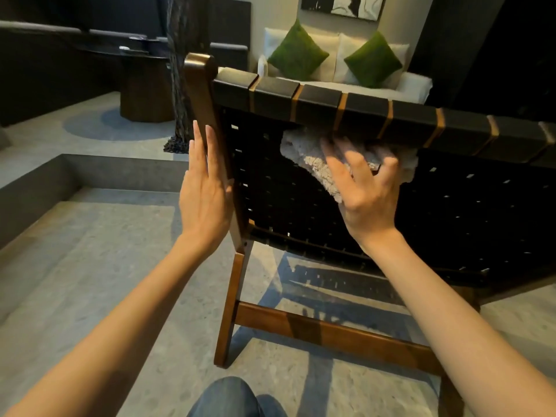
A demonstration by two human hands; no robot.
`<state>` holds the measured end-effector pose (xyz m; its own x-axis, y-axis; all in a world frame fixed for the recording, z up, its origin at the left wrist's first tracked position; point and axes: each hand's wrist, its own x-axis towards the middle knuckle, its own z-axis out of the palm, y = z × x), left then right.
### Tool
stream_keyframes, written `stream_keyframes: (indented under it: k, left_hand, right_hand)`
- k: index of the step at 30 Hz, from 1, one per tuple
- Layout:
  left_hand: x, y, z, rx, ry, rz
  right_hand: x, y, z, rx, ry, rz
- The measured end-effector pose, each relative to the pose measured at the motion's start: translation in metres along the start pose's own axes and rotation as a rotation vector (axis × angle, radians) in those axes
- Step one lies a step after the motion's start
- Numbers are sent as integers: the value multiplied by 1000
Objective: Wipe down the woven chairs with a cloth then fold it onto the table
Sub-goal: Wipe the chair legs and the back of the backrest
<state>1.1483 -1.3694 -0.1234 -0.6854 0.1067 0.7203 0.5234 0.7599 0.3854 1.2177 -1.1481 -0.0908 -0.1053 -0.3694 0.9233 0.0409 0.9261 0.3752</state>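
A woven chair (301,206) with black straps and a brown wooden frame fills the middle, seen from behind. A pale fluffy cloth (310,158) lies against the upper part of the woven back, just under the top rail. My right hand (364,191) presses the cloth onto the weave with fingers spread. My left hand (204,188) rests flat with straight fingers against the chair's left wooden post (207,115). Part of the cloth is hidden under my right hand.
A white sofa (412,85) with two green cushions (296,52) stands beyond the chair. A dark round table (144,94) is at the back left, with a dark column (183,70) beside it. A raised concrete step (90,173) runs along the left. My knee (228,398) shows at the bottom.
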Motion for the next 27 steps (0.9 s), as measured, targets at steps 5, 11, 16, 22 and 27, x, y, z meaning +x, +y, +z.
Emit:
stream_keyframes:
  k: [5,11,16,22,27]
  left_hand:
    - [0,0,11,-55,45,-26]
    - [-3,-3,20,-180,52,12]
    - [-4,-1,20,-286,32,-9]
    - [-5,-5,17,-356,-8,-1]
    - [-8,1,14,-384,-15,-31]
  right_hand:
    - [-12,-11,1,142,-253,111]
    - [-67,-18,28,203,-665,151]
    - [-122,-35,50,24,-963,-34]
    - [-174,-51,55,357,-1432,73]
    - [-129,-44,46,423,-1547,180]
